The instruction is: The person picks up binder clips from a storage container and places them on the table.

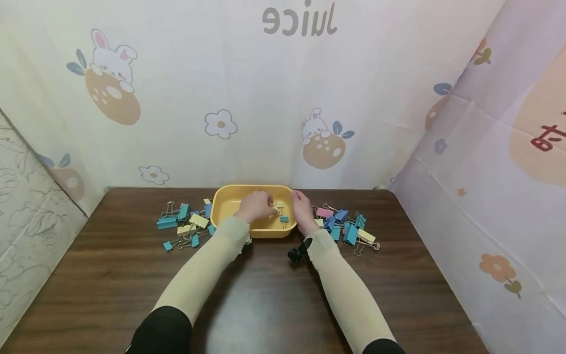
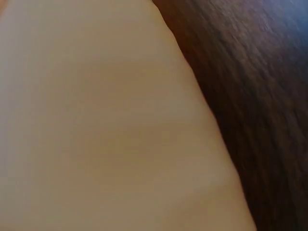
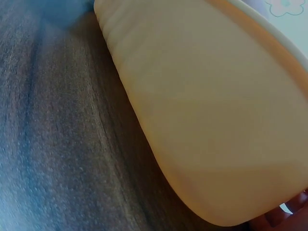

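Observation:
A yellow plastic tray stands at the back middle of the table. My left hand reaches into it with curled fingers, pinching a small pale yellow binder clip. Just below that clip, a teal binder clip lies in the tray's right part. My right hand grips the tray's right rim, thumb at the top edge and the other fingers down the outer side. In both wrist views a cream sleeve fills most of the picture and hides the hands.
Left of the tray lies a loose pile of teal, yellow and blue binder clips. Another pile with pink, blue, teal and yellow binder clips lies to the right, beside my right hand. A printed curtain hangs behind the dark wooden table.

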`<state>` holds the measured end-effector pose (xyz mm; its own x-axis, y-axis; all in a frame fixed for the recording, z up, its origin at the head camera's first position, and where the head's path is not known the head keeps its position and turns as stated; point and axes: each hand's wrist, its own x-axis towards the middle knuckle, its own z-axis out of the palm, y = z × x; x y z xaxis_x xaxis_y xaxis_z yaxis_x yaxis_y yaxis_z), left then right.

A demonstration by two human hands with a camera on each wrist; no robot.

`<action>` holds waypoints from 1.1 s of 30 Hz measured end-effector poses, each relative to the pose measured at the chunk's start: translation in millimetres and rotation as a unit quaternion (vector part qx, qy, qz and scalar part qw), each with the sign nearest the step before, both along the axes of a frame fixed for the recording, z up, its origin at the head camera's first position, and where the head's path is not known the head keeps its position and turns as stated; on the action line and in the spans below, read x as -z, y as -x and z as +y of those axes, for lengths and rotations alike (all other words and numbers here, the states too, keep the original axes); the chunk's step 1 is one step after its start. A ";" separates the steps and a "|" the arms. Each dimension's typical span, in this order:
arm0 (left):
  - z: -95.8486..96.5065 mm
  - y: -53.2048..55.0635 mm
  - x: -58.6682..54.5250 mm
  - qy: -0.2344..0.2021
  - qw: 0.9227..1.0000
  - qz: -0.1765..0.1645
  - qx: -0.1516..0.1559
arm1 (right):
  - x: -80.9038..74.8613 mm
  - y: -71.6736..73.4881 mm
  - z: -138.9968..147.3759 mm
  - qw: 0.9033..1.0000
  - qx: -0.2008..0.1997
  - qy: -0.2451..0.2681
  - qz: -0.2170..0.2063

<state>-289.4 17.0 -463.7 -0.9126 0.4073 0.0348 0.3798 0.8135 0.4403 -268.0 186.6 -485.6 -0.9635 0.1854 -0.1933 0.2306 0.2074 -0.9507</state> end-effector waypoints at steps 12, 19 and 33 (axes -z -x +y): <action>14.6 8.2 10.4 0.073 0.996 0.038 0.025 | 0.5 -0.4 -0.2 1.000 -0.001 0.006 0.003; 12.4 6.6 8.5 0.060 0.997 0.028 0.029 | 0.9 -0.1 -0.8 1.000 0.003 0.002 0.003; -16.1 -5.6 -15.8 -0.014 1.000 -0.013 0.022 | 0.7 -0.7 -1.3 1.000 0.005 -0.006 0.010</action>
